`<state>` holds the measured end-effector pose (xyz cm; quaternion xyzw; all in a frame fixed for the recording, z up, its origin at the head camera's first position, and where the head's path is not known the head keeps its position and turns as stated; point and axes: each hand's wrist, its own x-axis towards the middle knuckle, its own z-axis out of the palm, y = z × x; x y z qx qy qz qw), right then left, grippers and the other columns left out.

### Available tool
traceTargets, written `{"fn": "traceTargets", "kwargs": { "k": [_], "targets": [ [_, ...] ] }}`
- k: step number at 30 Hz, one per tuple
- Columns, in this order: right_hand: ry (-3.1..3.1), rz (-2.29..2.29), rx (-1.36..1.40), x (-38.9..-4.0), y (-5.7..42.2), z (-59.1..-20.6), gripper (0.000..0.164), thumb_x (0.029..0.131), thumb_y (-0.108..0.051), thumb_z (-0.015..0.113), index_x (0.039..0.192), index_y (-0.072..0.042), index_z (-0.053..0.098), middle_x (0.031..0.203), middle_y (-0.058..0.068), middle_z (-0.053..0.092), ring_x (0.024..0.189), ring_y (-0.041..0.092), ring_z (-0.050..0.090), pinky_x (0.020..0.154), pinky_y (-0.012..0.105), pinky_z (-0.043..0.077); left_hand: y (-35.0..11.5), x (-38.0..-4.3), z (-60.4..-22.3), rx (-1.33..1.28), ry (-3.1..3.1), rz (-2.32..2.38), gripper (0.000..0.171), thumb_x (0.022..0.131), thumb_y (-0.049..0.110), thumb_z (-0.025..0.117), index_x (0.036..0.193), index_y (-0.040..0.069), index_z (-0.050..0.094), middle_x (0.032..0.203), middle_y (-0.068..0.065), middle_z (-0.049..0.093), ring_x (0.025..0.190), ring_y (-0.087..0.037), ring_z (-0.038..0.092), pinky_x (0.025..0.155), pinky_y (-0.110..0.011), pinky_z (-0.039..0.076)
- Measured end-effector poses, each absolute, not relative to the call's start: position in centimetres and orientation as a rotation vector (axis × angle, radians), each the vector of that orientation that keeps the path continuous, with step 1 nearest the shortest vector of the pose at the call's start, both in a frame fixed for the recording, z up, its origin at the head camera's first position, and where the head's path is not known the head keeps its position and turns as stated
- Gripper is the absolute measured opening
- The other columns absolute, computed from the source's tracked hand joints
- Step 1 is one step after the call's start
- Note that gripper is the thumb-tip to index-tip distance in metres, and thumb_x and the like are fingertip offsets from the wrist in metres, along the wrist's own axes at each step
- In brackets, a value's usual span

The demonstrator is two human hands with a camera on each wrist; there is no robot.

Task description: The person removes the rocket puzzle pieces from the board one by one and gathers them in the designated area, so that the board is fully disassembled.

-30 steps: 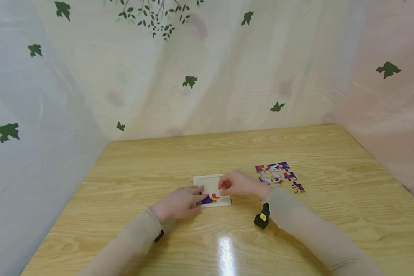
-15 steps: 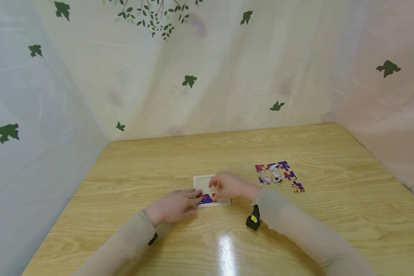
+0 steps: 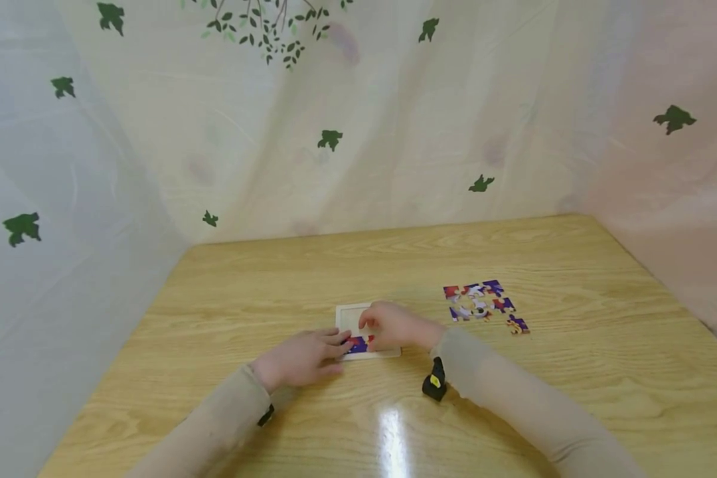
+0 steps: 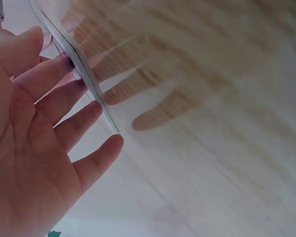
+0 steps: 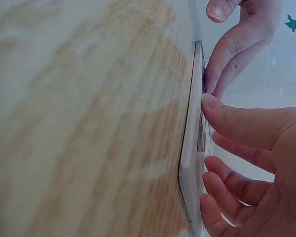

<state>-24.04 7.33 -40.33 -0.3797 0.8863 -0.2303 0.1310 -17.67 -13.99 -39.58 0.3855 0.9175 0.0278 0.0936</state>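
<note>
A small pale puzzle tray (image 3: 350, 314) lies on the table in front of me. Purple, red and orange puzzle pieces (image 3: 356, 345) fill part of its near side. My left hand (image 3: 305, 357) reaches in from the left, its nearly straight fingertips resting on the tray's left edge and the pieces; in the left wrist view these fingers are spread. Over the tray's right half, my right hand (image 3: 397, 326) has bent fingers, its thumb (image 5: 227, 116) touching the pieces' surface. Whether it pinches a piece is hidden.
Several loose puzzle pieces (image 3: 480, 299) lie right of the tray, with one purple-and-orange piece (image 3: 518, 324) apart from them. The wooden table (image 3: 263, 285) meets a pale curtain (image 3: 382, 166) with green bird shapes at the back.
My right hand has moved left and slightly lower over the tray, now close to the pieces. My left hand has shifted slightly left, baring more of the purple and red pieces.
</note>
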Motion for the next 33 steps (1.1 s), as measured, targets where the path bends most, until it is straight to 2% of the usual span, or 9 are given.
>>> {"fn": "traceTargets", "kwargs": {
  "k": [11, 33],
  "targets": [
    [2.514, -0.695, -1.065, -24.17, 7.19, -40.48, 0.018, 0.079, -0.014, 0.077, 0.093, -0.009, 0.066, 0.081, -0.002, 0.059, 0.072, 0.01, 0.05, 0.066, 0.023, 0.044, -13.68, -17.82, -39.82, 1.141, 2.753, 0.058, 0.047, 0.095, 0.029, 0.057, 0.135, 0.004, 0.052, 0.145, -0.012, 0.045, 0.131, -0.033, 0.044, 0.107, -0.044, 0.039],
    [2.535, -0.682, -1.076, -24.23, 7.1, -40.73, 0.021, 0.078, -0.012, 0.078, 0.097, -0.006, 0.069, 0.08, -0.002, 0.058, 0.073, 0.009, 0.049, 0.066, 0.022, 0.044, -13.41, -17.81, -40.18, 1.107, 2.759, 0.049, 0.047, 0.095, 0.028, 0.057, 0.134, 0.003, 0.052, 0.146, -0.013, 0.043, 0.132, -0.034, 0.043, 0.108, -0.044, 0.038]
  ]
}}
